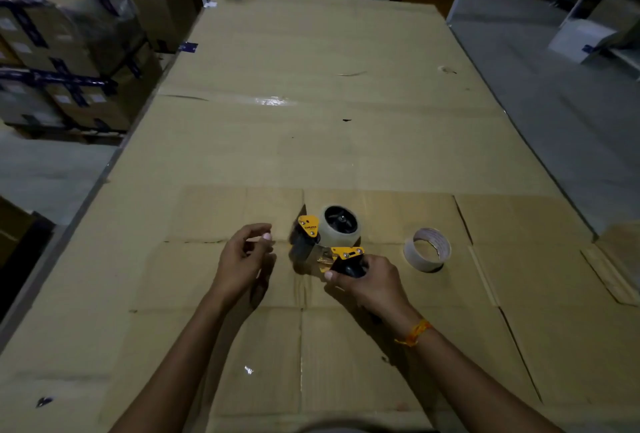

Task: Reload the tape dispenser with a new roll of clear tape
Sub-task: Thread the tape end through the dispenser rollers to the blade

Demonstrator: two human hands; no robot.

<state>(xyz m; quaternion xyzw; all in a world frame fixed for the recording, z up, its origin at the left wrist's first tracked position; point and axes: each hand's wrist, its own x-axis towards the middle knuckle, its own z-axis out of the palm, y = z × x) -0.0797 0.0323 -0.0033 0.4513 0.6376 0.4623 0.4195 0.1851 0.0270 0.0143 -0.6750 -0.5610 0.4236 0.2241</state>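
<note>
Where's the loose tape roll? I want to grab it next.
In the head view, the loose roll lies on the cardboard, right of the dispenser and just beyond the right hand.

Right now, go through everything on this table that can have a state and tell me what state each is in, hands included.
tape dispenser: loaded with a clear roll, held by its handle.
roll on dispenser: mounted on the hub, full-looking.
loose tape roll: standing tilted on the cardboard, untouched, thin, nearly used up.
right hand: closed around the dispenser handle.
left hand: fingers pinched near the dispenser's front; tape between them cannot be made out.
</note>
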